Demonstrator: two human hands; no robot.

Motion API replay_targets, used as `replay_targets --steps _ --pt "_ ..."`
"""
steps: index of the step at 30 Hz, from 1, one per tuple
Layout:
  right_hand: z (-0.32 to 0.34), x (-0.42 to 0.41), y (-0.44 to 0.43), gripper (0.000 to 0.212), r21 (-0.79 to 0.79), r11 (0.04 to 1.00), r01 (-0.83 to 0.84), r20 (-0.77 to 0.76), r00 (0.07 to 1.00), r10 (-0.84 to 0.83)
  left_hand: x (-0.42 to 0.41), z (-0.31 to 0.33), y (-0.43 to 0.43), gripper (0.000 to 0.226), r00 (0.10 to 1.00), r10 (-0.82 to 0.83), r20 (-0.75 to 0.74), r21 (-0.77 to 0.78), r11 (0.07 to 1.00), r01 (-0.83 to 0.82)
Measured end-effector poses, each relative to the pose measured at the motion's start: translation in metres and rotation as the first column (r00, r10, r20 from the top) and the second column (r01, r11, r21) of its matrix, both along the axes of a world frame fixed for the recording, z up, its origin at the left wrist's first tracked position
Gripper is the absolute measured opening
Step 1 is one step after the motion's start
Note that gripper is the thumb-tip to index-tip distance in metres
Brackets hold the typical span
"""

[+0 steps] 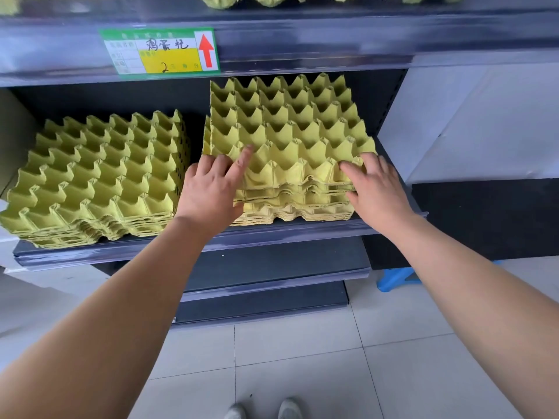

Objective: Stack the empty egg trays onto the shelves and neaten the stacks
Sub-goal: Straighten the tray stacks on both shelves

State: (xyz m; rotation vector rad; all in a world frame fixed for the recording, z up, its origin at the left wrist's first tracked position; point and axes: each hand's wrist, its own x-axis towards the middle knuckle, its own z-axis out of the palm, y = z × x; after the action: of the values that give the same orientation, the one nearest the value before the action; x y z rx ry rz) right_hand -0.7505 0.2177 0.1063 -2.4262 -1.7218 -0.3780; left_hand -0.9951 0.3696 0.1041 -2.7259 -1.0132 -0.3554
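Two stacks of yellow-green egg trays sit side by side on the middle shelf (211, 241); the left stack (96, 176) is lower and stands apart from the hands; the right stack (287, 137) is taller, and its upper trays sit slightly askew on those beneath. The left hand (211, 189) grasps the near left corner of the right stack, fingers laid over the top cups, thumb against the front edge; the right hand (375, 192) grasps the near right corner the same way. More trays (272, 0) show on the shelf above; a green and yellow price label (160, 51) with a red arrow hangs on that shelf's rail. A blue stool (396, 278) stands on the tiled floor at the right; two shoes (263, 409) show at the bottom edge.
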Motion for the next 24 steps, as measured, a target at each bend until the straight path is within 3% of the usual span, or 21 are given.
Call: replay_targets --steps 6,14,24 --pt "0.002 0.002 0.002 0.049 0.005 1.000 0.015 0.001 1.000 -0.015 0.006 0.002 0.002 0.111 1.000 0.012 -0.001 -0.094 0.995 -0.012" --pt "0.012 -0.012 0.011 0.054 0.125 0.991 -0.046 0.041 0.998 0.041 -0.014 0.016 0.012 0.104 0.992 0.026 0.120 0.007 1.000 -0.027" --pt "-0.005 -0.020 0.021 0.051 0.004 0.999 -0.039 -0.010 0.999 0.039 -0.029 -0.008 0.015 0.108 0.997 0.054 0.051 -0.008 0.999 -0.054"
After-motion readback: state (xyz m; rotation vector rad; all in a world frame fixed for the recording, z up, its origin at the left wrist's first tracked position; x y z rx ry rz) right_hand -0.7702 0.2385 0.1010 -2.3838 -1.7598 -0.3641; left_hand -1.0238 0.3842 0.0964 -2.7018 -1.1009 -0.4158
